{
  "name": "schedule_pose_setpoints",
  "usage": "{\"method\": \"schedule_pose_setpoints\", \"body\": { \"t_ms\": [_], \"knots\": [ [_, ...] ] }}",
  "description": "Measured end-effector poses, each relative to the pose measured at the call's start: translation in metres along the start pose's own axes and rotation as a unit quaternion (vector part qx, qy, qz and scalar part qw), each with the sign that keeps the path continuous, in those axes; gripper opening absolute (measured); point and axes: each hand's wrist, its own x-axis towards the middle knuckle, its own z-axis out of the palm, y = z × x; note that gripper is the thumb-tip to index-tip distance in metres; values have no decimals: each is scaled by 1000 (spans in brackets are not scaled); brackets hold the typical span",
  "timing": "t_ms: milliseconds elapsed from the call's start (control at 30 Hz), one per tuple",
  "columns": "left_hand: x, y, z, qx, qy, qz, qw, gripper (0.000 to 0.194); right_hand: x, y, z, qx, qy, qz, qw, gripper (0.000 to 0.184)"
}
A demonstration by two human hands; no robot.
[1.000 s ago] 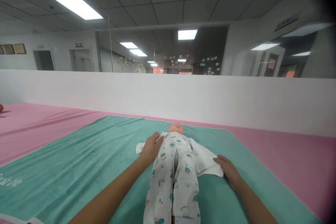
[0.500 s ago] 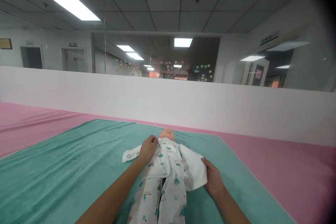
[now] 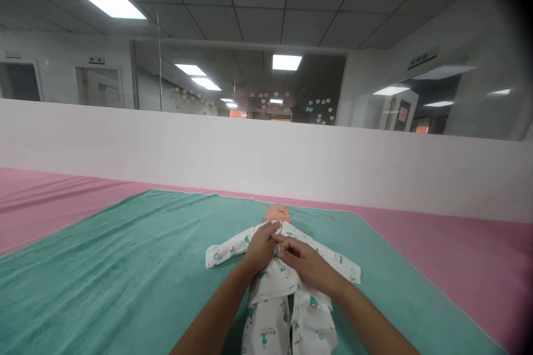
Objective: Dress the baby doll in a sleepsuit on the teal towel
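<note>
A baby doll (image 3: 277, 212) lies on its back, its head away from me. It wears a white baby jacket (image 3: 272, 283) with teal prints, both sleeves spread outward, over matching trousers (image 3: 266, 330). At the upper chest, just below the doll's head, my left hand (image 3: 262, 247) pinches the jacket's front edge near the neckline. Close against it, my right hand (image 3: 302, 260) has its thumb and fingers drawn together on the jacket front. The bit of cloth between the fingertips is mostly hidden by the hands.
Under the doll is a teal blanket (image 3: 137, 266), spread over a pink sheet (image 3: 466, 260). A low white wall (image 3: 250, 155) runs behind, with glass panes above it and doors and ceiling lights visible beyond.
My right hand has moved left from the right side to the chest. The jacket's right front, earlier folded outward with its plain inside showing, now lies over the doll, and the right sleeve shows.
</note>
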Motion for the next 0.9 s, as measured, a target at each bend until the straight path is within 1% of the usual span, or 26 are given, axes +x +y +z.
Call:
{"method": "schedule_pose_setpoints", "body": {
  "t_ms": [67,100,133,200,233,267,300,367,433,467,533,600,700,800,900],
  "knots": [
    [0,3,-2,-5,-3,5,1000,41,-3,-9,0,-19,-18,12,1000,33],
    [0,6,-3,-9,-3,7,1000,40,-1,-9,-4,-8,-6,21,1000,35],
    [-1,8,-4,-13,-1,5,1000,39,2,-6,-10,2,24,29,999,37],
    [-1,13,-6,-24,14,-9,1000,39,18,6,-23,-5,125,39,991,40],
    [-2,14,-6,-32,26,-18,999,39,28,14,-28,-42,186,45,981,40],
    [-2,15,-5,-40,38,-26,998,39,40,23,-30,-92,224,72,968,41],
    [-2,14,-4,-48,48,-30,997,38,52,33,-29,-148,234,105,955,41],
    [-1,11,-2,-58,61,-31,996,36,74,49,-22,-273,208,139,929,37],
    [0,6,-1,-47,66,-38,996,36,89,61,-11,-317,204,147,914,32],
    [1,4,-1,-37,67,-46,996,36,93,65,-7,-324,203,146,912,29],
    [2,1,-4,-13,70,-62,996,38,97,71,-2,-324,195,137,916,25],
    [5,1,-8,3,63,-68,996,39,98,74,-4,-324,179,124,921,19],
    [15,2,-10,44,28,-78,996,38,99,79,-10,-316,174,105,927,19],
    [30,2,-3,92,11,-112,989,30,101,84,-11,-302,206,92,926,23],
    [43,1,8,91,27,-129,987,24,100,88,-8,-259,256,59,929,24]
  ]
}}
